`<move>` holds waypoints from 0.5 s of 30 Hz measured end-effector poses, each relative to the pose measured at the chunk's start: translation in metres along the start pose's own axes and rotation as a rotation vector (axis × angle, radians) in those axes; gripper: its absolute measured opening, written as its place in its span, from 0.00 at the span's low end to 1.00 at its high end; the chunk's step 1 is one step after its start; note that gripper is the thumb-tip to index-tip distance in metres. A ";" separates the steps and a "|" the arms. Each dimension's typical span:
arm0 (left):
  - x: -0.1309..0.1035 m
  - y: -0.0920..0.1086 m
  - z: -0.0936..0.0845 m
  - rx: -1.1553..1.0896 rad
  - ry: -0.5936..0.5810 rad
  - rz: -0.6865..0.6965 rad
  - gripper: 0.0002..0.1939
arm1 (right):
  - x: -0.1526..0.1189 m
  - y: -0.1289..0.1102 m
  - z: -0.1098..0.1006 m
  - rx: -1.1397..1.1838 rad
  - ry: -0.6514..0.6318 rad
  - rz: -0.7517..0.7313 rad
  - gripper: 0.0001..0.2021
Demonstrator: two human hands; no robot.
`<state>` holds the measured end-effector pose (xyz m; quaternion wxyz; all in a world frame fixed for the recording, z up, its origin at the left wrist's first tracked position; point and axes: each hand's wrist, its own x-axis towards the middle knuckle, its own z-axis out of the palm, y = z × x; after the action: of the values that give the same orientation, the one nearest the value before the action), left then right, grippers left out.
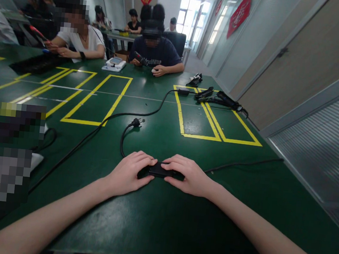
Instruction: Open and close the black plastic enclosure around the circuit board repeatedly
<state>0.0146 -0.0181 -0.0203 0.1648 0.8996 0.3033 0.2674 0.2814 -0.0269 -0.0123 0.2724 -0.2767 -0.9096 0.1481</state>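
Both my hands grip a small black box like a power adapter (157, 169), low over the green table near its front middle. My left hand (131, 171) has thumb and fingers around its left end. My right hand (190, 175) pinches the right end the same way. Part of the box is hidden under my fingers. A black cord with a two-pin plug (136, 122) curves out beyond my left hand, its pins pointing right. On the other side a thin black cable (244, 164) runs from near my right hand toward the table's right edge.
A long black cable (122, 113) crosses the green table (160, 226) to a small black block (183, 92) and dark tools (226, 100) at the far right. Yellow tape (82, 122) marks rectangles. Several people sit opposite; one holds a dark tool (140, 58). Blurred items lie at left.
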 end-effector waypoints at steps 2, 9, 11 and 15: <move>0.000 0.000 0.000 0.000 -0.005 -0.001 0.15 | 0.000 0.001 0.000 -0.002 -0.001 -0.008 0.11; 0.001 0.001 0.001 0.001 -0.014 -0.010 0.14 | 0.000 0.000 0.002 -0.081 -0.024 -0.033 0.13; 0.001 0.001 0.000 0.003 -0.021 -0.013 0.14 | 0.000 0.001 0.002 -0.069 -0.038 -0.026 0.18; 0.003 0.002 -0.001 -0.010 -0.032 -0.033 0.17 | 0.000 0.004 0.004 -0.029 -0.014 -0.023 0.16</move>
<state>0.0165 -0.0179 -0.0171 0.1785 0.8979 0.3140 0.2515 0.2805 -0.0243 -0.0173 0.2636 -0.2693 -0.9166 0.1337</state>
